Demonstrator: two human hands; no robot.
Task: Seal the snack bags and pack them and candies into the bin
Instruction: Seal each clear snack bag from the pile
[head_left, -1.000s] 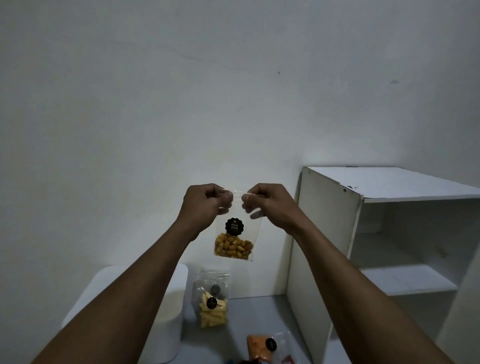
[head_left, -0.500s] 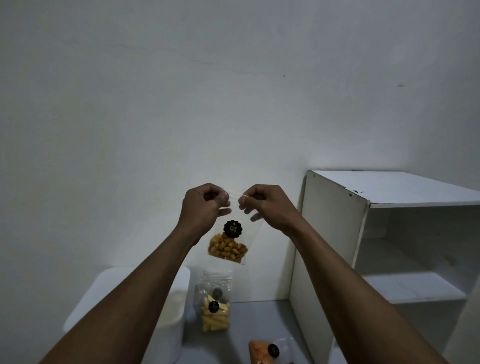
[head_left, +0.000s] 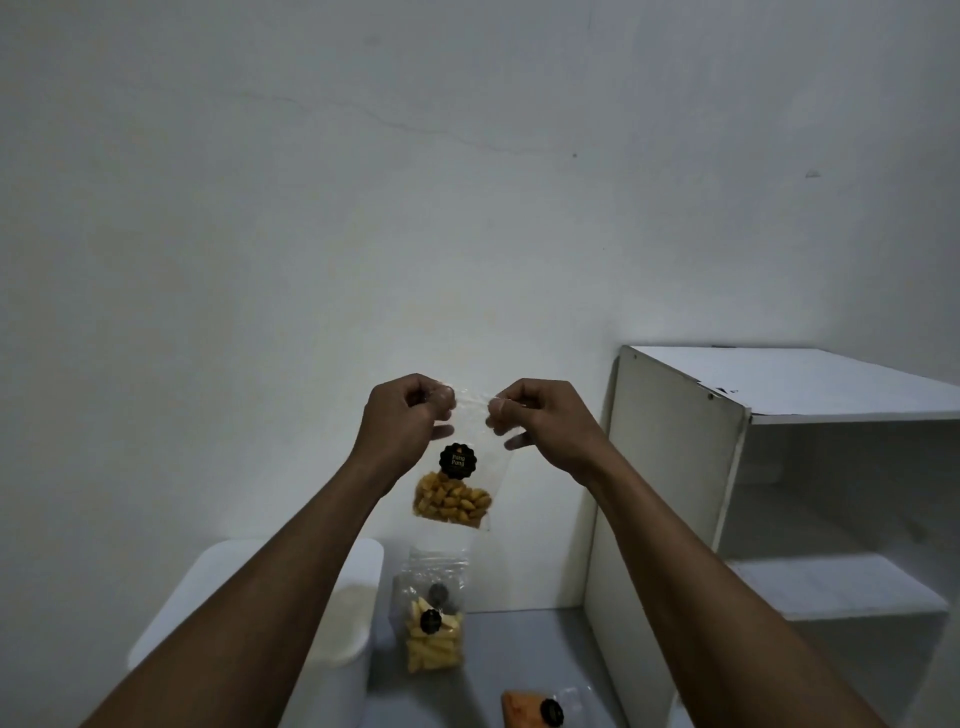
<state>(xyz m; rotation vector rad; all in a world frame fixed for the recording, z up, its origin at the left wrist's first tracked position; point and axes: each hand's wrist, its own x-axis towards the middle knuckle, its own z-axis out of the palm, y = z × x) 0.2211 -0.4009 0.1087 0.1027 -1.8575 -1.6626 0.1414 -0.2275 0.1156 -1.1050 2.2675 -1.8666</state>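
Note:
I hold a clear snack bag (head_left: 457, 488) up in front of the wall; it has orange-brown snacks in its bottom and a round black sticker. My left hand (head_left: 402, 421) pinches the bag's top edge at the left corner. My right hand (head_left: 540, 421) pinches the same edge at the right. Below, a second clear bag with pale yellow snacks (head_left: 434, 629) stands on the grey table. A third bag with an orange snack (head_left: 535, 709) lies at the bottom edge. The white bin (head_left: 343, 644) stands at the lower left, partly behind my left forearm.
A white open shelf unit (head_left: 727, 467) stands on the right, its side panel close to my right forearm. The grey table surface (head_left: 524, 649) runs between bin and shelf. A plain white wall fills the background.
My hands have drawn slightly apart along the bag's top edge. The bag hangs a little lower in the view and the camera has tilted up a bit.

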